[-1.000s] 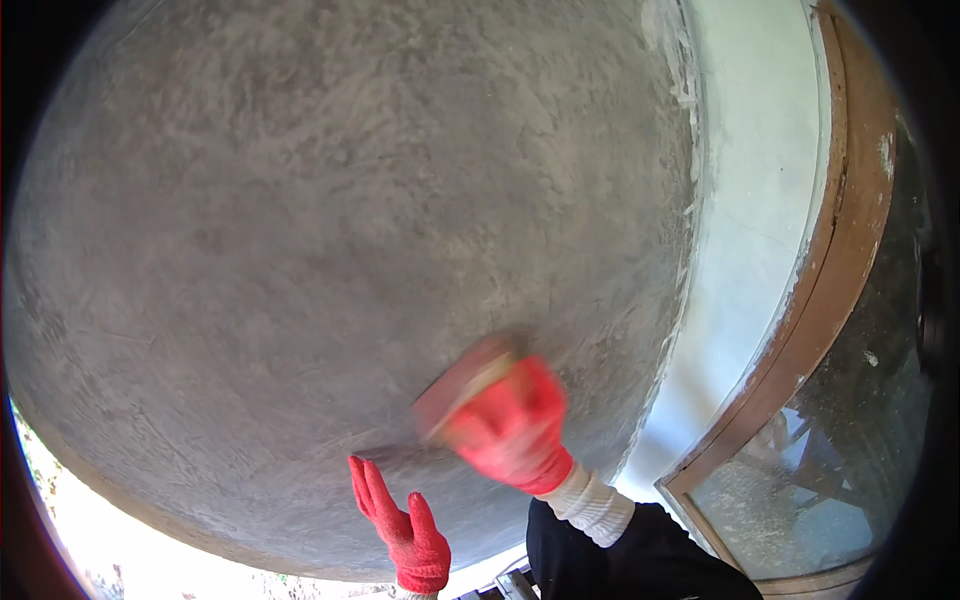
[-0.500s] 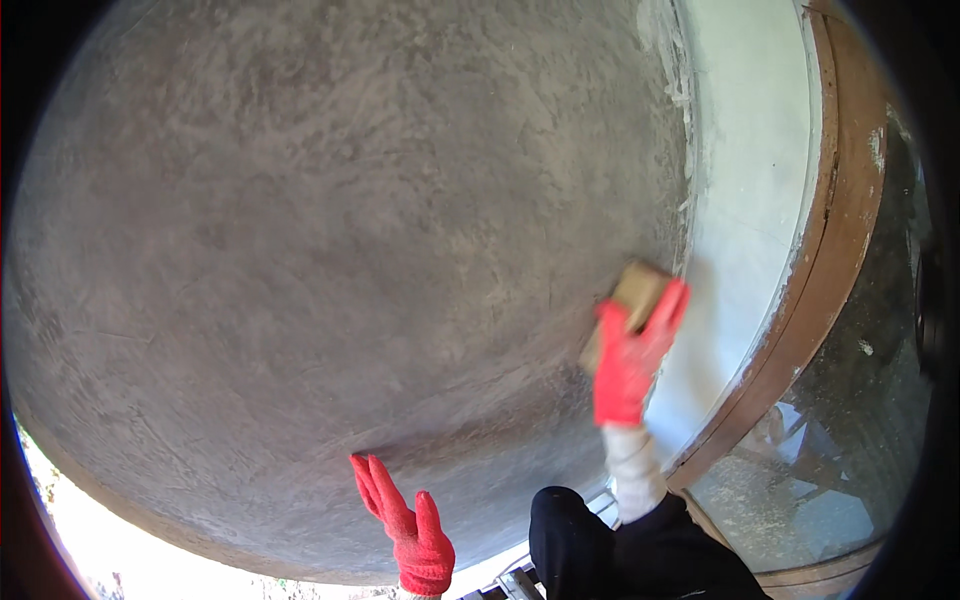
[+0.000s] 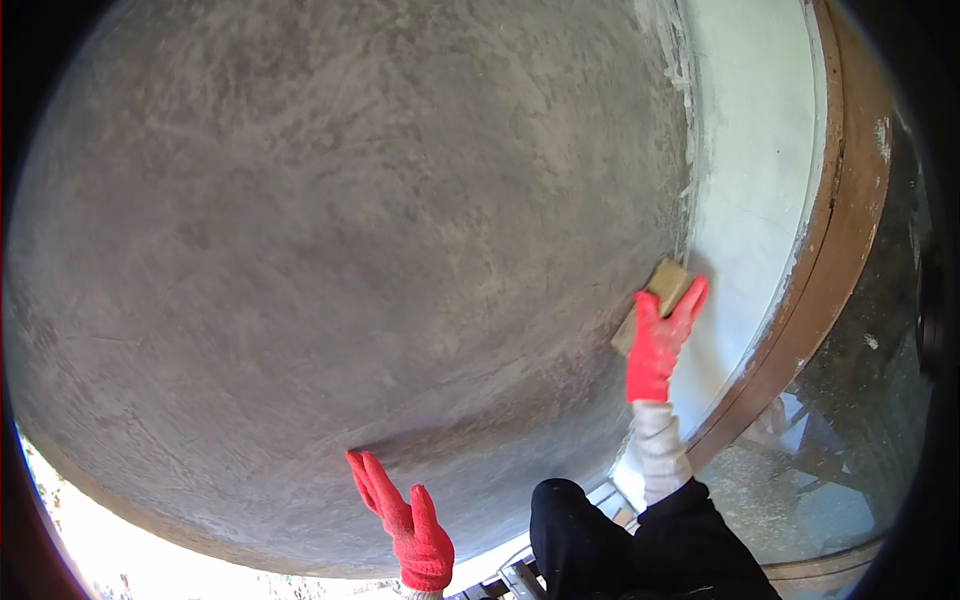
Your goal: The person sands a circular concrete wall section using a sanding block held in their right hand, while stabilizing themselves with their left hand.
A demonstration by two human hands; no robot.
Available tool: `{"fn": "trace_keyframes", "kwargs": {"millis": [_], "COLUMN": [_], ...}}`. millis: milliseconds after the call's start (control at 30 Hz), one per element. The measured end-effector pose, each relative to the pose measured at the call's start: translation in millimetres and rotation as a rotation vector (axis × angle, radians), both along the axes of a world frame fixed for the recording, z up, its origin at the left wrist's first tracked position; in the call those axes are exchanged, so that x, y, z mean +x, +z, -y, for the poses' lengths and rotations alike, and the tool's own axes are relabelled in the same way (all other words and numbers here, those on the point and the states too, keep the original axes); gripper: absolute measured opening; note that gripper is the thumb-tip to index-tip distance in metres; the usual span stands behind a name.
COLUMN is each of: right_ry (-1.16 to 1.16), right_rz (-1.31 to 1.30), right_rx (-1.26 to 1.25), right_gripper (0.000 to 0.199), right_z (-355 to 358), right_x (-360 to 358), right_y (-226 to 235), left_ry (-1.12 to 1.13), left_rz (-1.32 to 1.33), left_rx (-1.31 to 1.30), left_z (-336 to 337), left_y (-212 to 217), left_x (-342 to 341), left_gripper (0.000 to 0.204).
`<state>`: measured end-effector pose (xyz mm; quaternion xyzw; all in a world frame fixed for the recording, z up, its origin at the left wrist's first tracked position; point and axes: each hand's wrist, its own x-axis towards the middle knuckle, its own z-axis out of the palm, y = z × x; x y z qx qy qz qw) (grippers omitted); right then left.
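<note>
A large grey plastered wall (image 3: 340,240) fills most of the view, with streaky trowel marks across it. My right hand (image 3: 657,345), in a red glove, grips a tan rectangular block (image 3: 671,282) against the wall close to its right edge. Part of the block is hidden behind the fingers. Lower down, my left hand (image 3: 408,525), also in a red glove, has its fingers stretched out and its thumb apart. Its fingertips are at the wall surface, and nothing is held in it.
Along the wall's right edge runs a pale painted strip (image 3: 755,160), bordered by a brown wooden frame (image 3: 850,190). Beyond the frame is a glass pane (image 3: 780,495). My dark-clothed knee (image 3: 565,520) and a metal piece (image 3: 520,580) show at the bottom.
My right hand has moved a little to the right and up with the block, nearer the pale strip. My left hand has stayed almost in place.
</note>
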<state>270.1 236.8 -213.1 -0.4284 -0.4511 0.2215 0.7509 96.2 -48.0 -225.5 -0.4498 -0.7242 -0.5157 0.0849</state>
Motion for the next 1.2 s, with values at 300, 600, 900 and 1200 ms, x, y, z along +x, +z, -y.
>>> {"fn": "trace_keyframes", "kwargs": {"millis": [300, 600, 900, 1200], "right_ry": [0.174, -0.004, 0.23, -0.032], "right_rz": [0.83, 0.015, 0.948, 0.072], "right_rx": [0.918, -0.043, 1.01, -0.059], "right_gripper": [0.028, 0.093, 0.037, 0.091], "right_z": [104.1, 8.9, 105.3, 2.6], "right_x": [-88.2, -15.0, -87.4, -10.2], "right_y": [-79.1, -30.9, -91.6, -48.1], "left_ry": [0.075, 0.05, 0.06, 0.041], "left_rz": [-0.031, 0.038, 0.039, 0.076], "left_rx": [-0.006, -0.02, 0.024, 0.027], "left_z": [-8.3, -1.4, -5.9, -5.8], "left_y": [-2.7, 0.3, 1.7, 3.6], "left_x": [1.6, 1.9, 2.7, 5.2], "left_gripper": [0.07, 0.068, 0.066, 0.066]}}
